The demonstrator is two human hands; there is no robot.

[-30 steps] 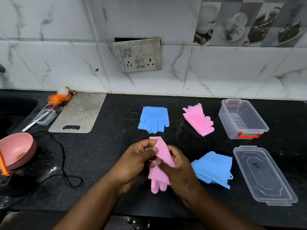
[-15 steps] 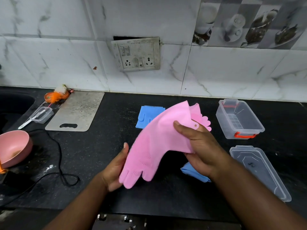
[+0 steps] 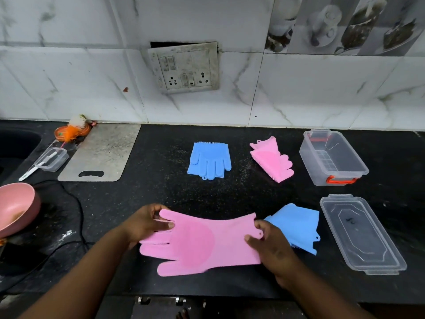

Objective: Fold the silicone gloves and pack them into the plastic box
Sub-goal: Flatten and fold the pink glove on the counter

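Observation:
A pink silicone glove [image 3: 202, 242] lies spread flat on the black counter near the front edge, fingers pointing left. My left hand [image 3: 145, 223] pinches its fingertip end. My right hand [image 3: 269, 247] pinches the cuff end. A folded blue glove [image 3: 296, 226] lies just right of my right hand. Farther back sit a flat blue glove [image 3: 209, 162] and a folded pink glove [image 3: 272, 160]. The clear plastic box [image 3: 333, 157] with an orange latch stands open at the back right, with nothing in it. Its clear lid [image 3: 361, 233] lies in front of it.
A grey cutting board [image 3: 101, 153] lies at the back left beside a small clear container [image 3: 51, 158] and an orange scrubber [image 3: 71, 131]. A pink bowl [image 3: 16, 208] sits at the left edge, with a black cable [image 3: 76, 203] beside it. A switch panel [image 3: 184, 67] is on the wall.
The pink glove was folded between both hands, then lifted and opened out. Now it lies stretched flat on the counter, held at each end.

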